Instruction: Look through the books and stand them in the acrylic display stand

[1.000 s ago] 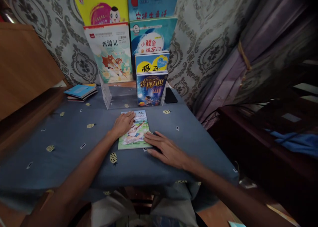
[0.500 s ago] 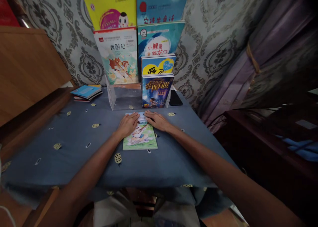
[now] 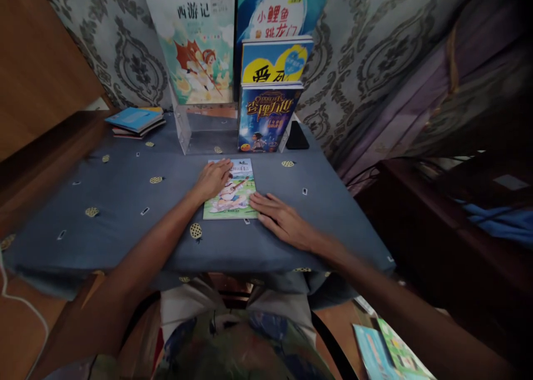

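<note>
Head view: thin green-and-blue illustrated paperback [image 3: 240,194] lies cover-up before clear acrylic stand [image 3: 208,141], not racked; glossy colourful books [image 3: 268,116] already stand there. Bare left hand [image 3: 215,178] flat on cover, stand-side; bare right hand [image 3: 285,220] loosely spread, edge farther from stand; neither grips.

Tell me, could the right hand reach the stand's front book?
Likely yes: the right hand isn't gripping anything, and only tablecloth appears to lie between it and the front book.
</note>
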Demonstrator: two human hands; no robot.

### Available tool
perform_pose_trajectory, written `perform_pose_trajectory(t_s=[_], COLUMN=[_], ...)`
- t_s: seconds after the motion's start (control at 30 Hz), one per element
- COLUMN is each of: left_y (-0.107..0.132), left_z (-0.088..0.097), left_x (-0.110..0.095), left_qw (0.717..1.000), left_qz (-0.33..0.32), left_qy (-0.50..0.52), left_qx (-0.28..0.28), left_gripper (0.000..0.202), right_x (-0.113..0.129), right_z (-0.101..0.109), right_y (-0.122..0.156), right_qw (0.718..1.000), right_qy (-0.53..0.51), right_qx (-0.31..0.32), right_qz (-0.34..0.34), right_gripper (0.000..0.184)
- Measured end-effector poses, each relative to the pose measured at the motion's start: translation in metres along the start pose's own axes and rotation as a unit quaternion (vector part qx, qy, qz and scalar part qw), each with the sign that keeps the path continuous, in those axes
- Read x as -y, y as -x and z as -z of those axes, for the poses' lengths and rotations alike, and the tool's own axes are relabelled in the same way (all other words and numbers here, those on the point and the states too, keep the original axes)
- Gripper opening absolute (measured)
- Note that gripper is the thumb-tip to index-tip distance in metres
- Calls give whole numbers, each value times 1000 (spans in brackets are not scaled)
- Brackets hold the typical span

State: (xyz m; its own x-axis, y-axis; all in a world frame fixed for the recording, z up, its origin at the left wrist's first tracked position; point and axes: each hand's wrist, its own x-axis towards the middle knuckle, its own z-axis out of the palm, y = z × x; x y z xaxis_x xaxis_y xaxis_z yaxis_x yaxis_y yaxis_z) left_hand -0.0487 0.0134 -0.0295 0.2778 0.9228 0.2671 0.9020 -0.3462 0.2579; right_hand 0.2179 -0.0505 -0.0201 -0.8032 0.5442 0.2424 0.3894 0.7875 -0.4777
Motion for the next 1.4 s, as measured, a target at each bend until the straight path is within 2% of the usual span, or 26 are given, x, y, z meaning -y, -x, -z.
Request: perform_pose_trajectory(t_s=[0.13, 0.3, 0.4, 0.5, 0.6, 0.77, 0.87, 0.97, 1.07, 1.4], left_y=[0, 5, 17, 41, 78, 144, 163, 163, 153, 120], left_z=[1, 7, 11, 18, 28, 50, 59, 60, 53, 26], left_x=[-1, -11, -24, -37, -45, -45, -43, -46, -53, -95], left_qw=[1000, 999, 997, 996, 997, 998, 997, 995, 993, 988], left_qz=[-4, 8, 8, -10, -49, -60, -70, -93, -116, -150], left_qy=[-12, -47, -71, -71, -44, 12, 11, -3, -7, 14], left_qx=[0, 25, 43, 48, 35, 9, 17, 28, 29, 36], left_gripper=[43, 45, 48, 49, 46, 43, 42, 42, 41, 40], right_x=[21, 22, 21, 20, 20, 22, 22, 21, 19, 14], right_z=[-2, -4, -5, -6, -7, -6, -4, -5, -6, -7], right_y=[22, 22, 22, 23, 25, 26, 25, 23, 22, 22], right_qw=[1000, 1000, 1000, 1000, 999, 998, 997, 995, 994, 992], right_qy=[8, 14, 5, -5, -14, -22, -26, -29, -34, -48], right_qx=[-5, -8, -13, -18, -32, -51, -68, -87, -101, -112], right_qz=[10, 7, -1, -3, -11, -42, -40, -37, -32, -32], right_gripper=[47, 46, 45, 44, 44, 43, 41, 41, 41, 43])
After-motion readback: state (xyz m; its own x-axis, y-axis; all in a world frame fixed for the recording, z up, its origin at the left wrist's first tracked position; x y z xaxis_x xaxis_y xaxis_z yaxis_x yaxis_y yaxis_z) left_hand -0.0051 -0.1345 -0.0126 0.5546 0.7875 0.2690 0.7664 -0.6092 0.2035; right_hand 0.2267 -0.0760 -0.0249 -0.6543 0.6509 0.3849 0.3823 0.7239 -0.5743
